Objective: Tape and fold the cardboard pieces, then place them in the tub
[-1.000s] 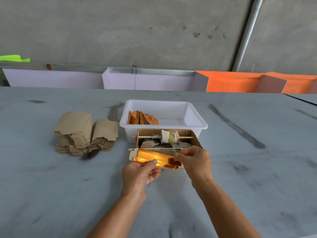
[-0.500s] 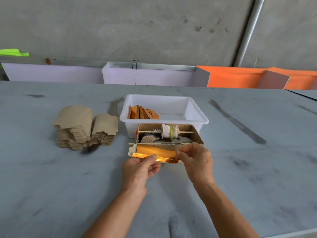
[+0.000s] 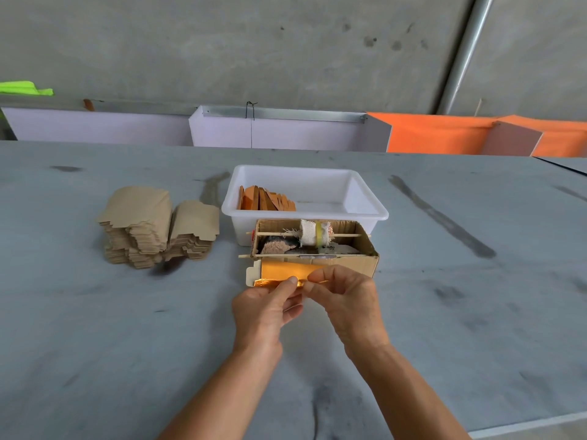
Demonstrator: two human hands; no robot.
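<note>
Hands first: my left hand (image 3: 270, 308) and right hand (image 3: 341, 300) both pinch the near edge of the gold-faced cardboard piece (image 3: 286, 272), thumbs almost touching, on the table (image 3: 127, 344) against the front of the cardboard box (image 3: 368, 263). I judge the fold could go crooked if one thumb slides on the shiny face, or the tape could grab off-line. Just behind, the roll on its stick (image 3: 313, 234) might get knocked. Beyond sits the tub (image 3: 378, 214), with the stack of flat pieces (image 3: 152, 227) off to the left.
</note>
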